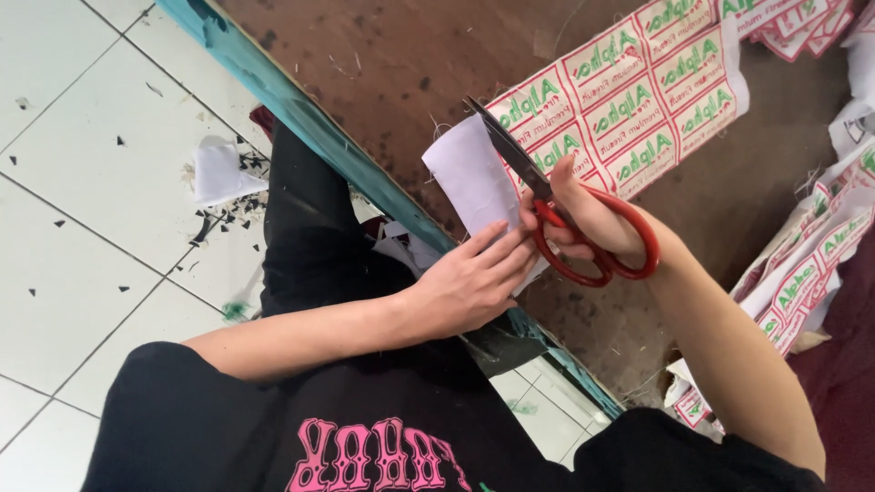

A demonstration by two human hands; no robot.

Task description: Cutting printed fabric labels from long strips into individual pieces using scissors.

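Over the table (383, 64), scissors (547, 196) in right hand (592, 219) point up-left

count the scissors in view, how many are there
1. The red-handled scissors are in the right hand, blades along the edge of the white piece that the left hand steadies. The label piles may hide others.

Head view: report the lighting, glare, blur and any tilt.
Head view: soft, even light, no glare; the frame is tilted, the table edge running diagonally; the scissors and printed label sheet are sharp; the black shirt at the bottom is slightly soft.
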